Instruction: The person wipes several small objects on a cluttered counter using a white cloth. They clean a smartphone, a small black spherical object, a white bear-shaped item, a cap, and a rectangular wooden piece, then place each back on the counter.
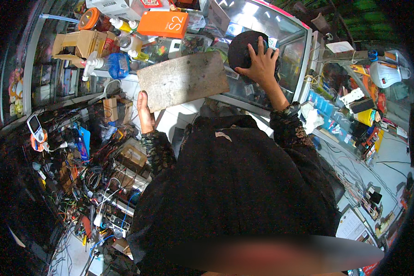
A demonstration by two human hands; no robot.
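My left hand (pixel 144 110) grips a worn grey rectangular board (pixel 184 82) at its lower left corner. The thumb side shows at the edge, and the other fingers are hidden behind the board. The board is held tilted, its far right corner close to the glass counter. On the right, my right hand (pixel 261 64) lies with spread fingers on top of a dark round thing (pixel 240 49), perhaps a cap, over the glass top. A small white label (pixel 272 42) shows beside the fingertips. What lies under the palm is hidden.
The glass display counter (pixel 290 55) runs across the front, crowded with an orange box (pixel 162 24), an open cardboard box (pixel 91 43), a blue spray bottle (pixel 118 66) and several yellow bottles. Tangled cables and tools (pixel 96 179) fill the left side. A white lamp (pixel 385 74) stands at right.
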